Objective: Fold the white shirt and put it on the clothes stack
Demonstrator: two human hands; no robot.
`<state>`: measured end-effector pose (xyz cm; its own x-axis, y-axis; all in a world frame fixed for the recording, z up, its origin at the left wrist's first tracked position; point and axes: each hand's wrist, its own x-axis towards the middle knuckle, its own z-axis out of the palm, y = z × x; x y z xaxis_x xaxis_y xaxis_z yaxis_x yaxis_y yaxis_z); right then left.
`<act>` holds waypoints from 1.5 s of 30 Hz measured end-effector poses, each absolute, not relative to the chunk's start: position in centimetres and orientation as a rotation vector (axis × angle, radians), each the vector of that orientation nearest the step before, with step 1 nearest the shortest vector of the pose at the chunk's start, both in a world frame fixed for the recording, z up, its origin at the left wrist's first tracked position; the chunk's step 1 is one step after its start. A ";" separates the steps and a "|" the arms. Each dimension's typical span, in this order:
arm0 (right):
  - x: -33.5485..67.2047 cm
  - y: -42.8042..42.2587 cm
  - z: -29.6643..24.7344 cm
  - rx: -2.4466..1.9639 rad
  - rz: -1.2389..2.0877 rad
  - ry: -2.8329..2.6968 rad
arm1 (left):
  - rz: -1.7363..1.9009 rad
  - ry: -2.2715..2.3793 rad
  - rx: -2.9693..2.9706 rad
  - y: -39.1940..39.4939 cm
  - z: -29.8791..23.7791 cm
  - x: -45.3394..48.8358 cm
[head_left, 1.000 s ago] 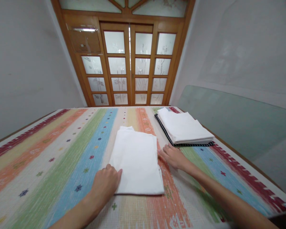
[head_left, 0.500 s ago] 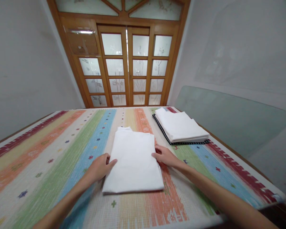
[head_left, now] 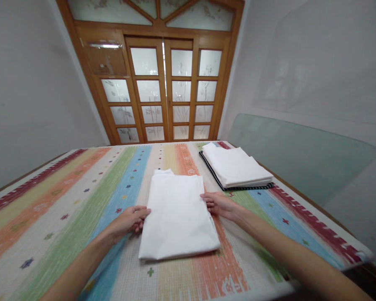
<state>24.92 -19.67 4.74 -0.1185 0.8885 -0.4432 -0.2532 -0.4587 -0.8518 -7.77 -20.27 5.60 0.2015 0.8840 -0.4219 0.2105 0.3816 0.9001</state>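
Observation:
A folded white garment (head_left: 178, 217) lies on the striped tablecloth in front of me, a small folded piece sticking out at its far left corner. My left hand (head_left: 130, 221) is at its left edge, thumb along the rim and fingers curled beneath. On the opposite side, my right hand (head_left: 221, 205) pinches the right edge, its fingers partly hidden by the cloth. Farther back on the right is a stack of folded white garments (head_left: 238, 167), with a black, white-striped fabric (head_left: 214, 173) at the bottom.
The tablecloth (head_left: 78, 209) has coloured stripes and small printed motifs. A glass-paned wooden door (head_left: 164, 83) stands beyond the far edge. Plain walls rise on both sides, and a pale green panel (head_left: 297, 150) runs along the right wall.
The garment's near edge has shifted slightly right and toward me. My left thumb has slid off its top to the rim, and my right hand has moved a little to the right.

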 end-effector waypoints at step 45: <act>33.3 -16.1 12.8 -1.049 1.485 -1.163 | 1.033 0.767 0.980 -18.5 10.6 4.9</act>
